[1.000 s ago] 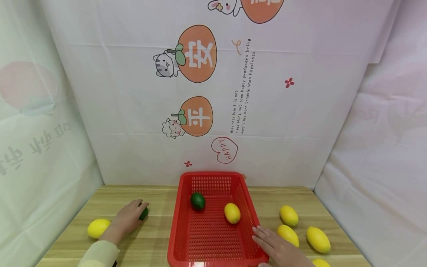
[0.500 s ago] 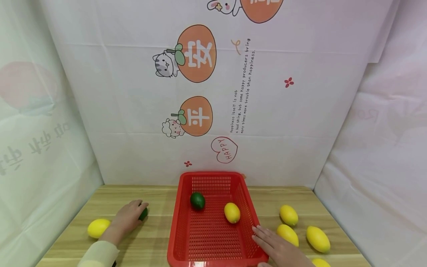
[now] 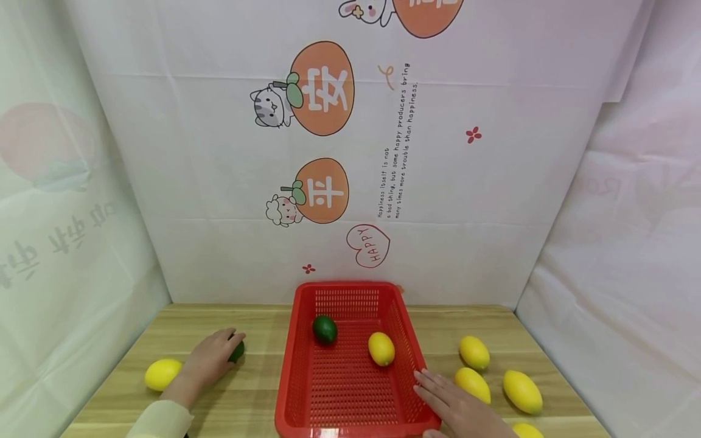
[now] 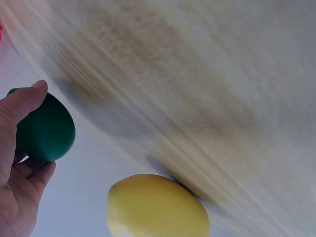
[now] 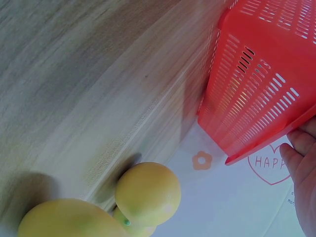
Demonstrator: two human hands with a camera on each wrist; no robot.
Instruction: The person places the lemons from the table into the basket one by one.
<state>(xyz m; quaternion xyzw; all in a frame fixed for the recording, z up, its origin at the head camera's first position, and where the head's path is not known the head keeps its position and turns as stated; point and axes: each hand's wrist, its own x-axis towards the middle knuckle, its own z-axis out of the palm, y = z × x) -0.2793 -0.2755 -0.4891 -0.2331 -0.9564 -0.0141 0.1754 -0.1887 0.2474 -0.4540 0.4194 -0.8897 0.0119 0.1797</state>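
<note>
My left hand (image 3: pixel 210 359) is on the left of the table, its thumb and fingers round a dark green lime (image 4: pixel 49 129). In the head view the hand covers most of that lime. Just behind the wrist lies a yellow lemon (image 3: pixel 163 374), also large in the left wrist view. My right hand (image 3: pixel 457 404) rests its fairly straight fingers on the right rim of the red plastic basket (image 3: pixel 287 371). Inside the basket are another green lime (image 3: pixel 325 330) at the far left and a lemon (image 3: pixel 381 349) towards the right.
Right of the basket, several lemons (image 3: pixel 522 392) lie on the wooden table (image 3: pixel 257 401), some close to my right hand. A white printed cloth (image 3: pixel 230 255) rises behind the table, and white cloths hang at both sides.
</note>
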